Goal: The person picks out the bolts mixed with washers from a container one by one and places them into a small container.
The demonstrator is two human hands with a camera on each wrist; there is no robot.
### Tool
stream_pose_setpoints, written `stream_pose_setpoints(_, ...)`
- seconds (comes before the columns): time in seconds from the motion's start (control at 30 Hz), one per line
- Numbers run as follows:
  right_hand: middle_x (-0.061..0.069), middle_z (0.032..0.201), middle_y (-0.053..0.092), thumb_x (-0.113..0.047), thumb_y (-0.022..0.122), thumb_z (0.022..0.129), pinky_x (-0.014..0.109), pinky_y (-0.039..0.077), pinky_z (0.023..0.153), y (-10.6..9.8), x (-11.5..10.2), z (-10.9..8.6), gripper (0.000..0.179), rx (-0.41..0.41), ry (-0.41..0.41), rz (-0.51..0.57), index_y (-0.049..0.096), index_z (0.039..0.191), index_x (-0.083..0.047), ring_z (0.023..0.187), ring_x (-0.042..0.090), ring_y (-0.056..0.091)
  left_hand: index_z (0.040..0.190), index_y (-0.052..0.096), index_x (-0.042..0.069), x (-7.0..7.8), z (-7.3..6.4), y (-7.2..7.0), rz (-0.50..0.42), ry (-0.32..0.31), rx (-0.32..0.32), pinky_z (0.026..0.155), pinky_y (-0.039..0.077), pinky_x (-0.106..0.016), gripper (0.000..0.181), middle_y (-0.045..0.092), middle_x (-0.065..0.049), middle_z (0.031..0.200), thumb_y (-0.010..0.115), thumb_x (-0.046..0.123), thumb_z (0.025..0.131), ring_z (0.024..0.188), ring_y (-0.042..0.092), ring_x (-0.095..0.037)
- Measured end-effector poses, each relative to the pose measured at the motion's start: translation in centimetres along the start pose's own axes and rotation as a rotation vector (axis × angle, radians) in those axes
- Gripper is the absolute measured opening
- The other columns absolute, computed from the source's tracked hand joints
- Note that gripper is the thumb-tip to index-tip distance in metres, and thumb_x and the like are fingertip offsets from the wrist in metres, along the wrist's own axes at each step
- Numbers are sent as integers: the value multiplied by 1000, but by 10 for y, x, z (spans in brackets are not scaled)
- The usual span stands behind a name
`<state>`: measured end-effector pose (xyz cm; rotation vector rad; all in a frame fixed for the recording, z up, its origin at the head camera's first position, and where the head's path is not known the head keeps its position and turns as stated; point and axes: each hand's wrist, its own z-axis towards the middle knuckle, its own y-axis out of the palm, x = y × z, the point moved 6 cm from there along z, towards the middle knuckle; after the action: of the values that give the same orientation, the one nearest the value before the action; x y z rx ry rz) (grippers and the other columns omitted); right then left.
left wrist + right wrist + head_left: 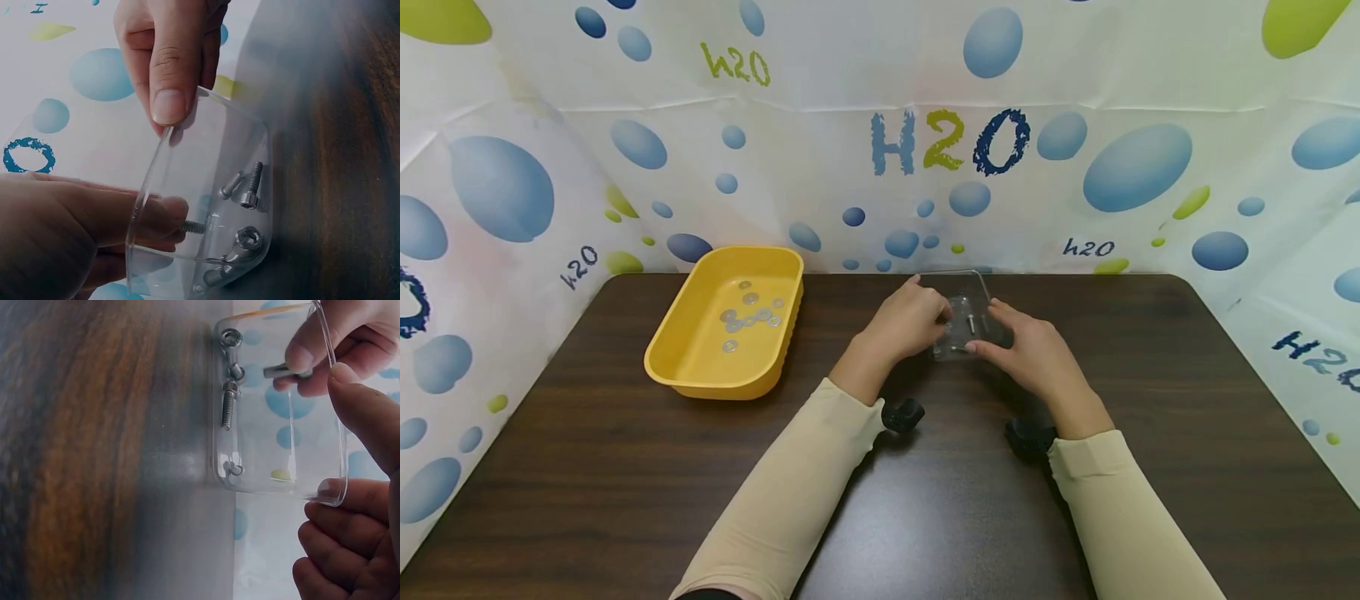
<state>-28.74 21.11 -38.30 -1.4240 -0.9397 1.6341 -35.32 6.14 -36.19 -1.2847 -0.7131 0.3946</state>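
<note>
A clear plastic box (951, 354) with an open top stands on the table near its far edge. My right hand (1037, 350) holds its wall, with the thumb (365, 415) over the rim. My left hand (906, 321) reaches inside and pinches a metal screw (195, 227); its threaded shaft shows, but the fingers cover the rest. Several socket-head screws lie on the box floor, among them a threaded one (254, 182) and a bigger one with a wide socket head (230, 339).
Left of the hands a yellow tray (658, 371) contains several flat metal washers (763, 315). The dark wooden table (925, 517) meets a white sheet (835, 133) with blue and green spots behind. Black wrist cameras (904, 415) sit under both wrists.
</note>
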Motion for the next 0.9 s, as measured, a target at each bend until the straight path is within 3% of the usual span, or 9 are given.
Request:
stream_pose_setpoints(0.2,12,156,38,-56,66,88,57,38,108,0,-1,1,82,2,0,-9,44,148,-4,137,38,43,110,77,15,0,1,4,2,26,-36,123,16,-38,20,75,3,107,71,18,91,107,68,-13)
stream_pose_setpoints(0.3,12,156,37,-56,66,88,57,37,108,0,-2,1,82,0,1,-9,43,148,-4,138,38,42,111,77,15,-1,0,5,-8,15,-55,115,34,-38,21,75,3,108,70,19,92,105,68,-14)
stream_pose_setpoints(0.43,12,156,38,-56,66,88,57,37,108,1,-3,1,82,3,-5,-4,44,148,-4,137,38,43,112,76,15,-2,-1,6,-22,7,-62,98,51,-37,21,74,2,110,69,19,93,100,68,-14)
stream_pose_setpoints(0.9,10,157,37,-59,64,88,57,36,109,2,-4,1,84,-10,1,-7,42,149,-6,138,38,42,113,76,15,-4,-3,7,-39,14,-60,89,55,-32,21,74,1,110,68,17,94,100,68,-13)
